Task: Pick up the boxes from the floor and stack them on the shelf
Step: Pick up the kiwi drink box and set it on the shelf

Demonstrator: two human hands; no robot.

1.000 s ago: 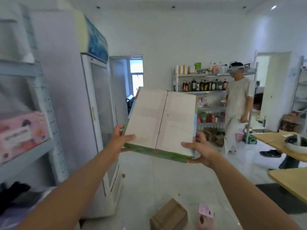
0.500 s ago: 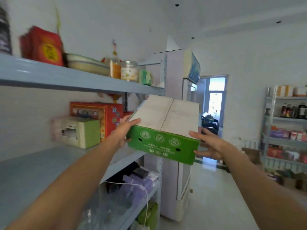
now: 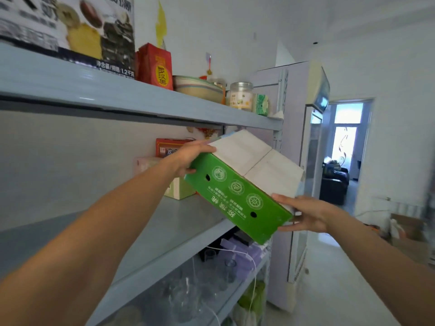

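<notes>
I hold a flat cardboard box (image 3: 237, 194) with a green side and a pale bottom, tilted down to the right, at the front edge of the grey middle shelf (image 3: 183, 222). My left hand (image 3: 188, 158) grips its upper left end, over the shelf. My right hand (image 3: 303, 214) supports its lower right end, out past the shelf's edge. A pale green and pink box (image 3: 176, 192) and a red box (image 3: 168, 147) stand on the shelf behind it, partly hidden by my left hand.
The upper shelf (image 3: 141, 97) carries a large printed carton, a red bag, bowls and a jar. Glasses and purple packs fill the lower shelf (image 3: 211, 274). A tall fridge (image 3: 303, 161) stands right of the shelving. A doorway (image 3: 346, 147) lies beyond.
My view has turned left from the room to the shelving. The box has moved toward the middle shelf and tipped down to the right, with both hands still on its ends.
</notes>
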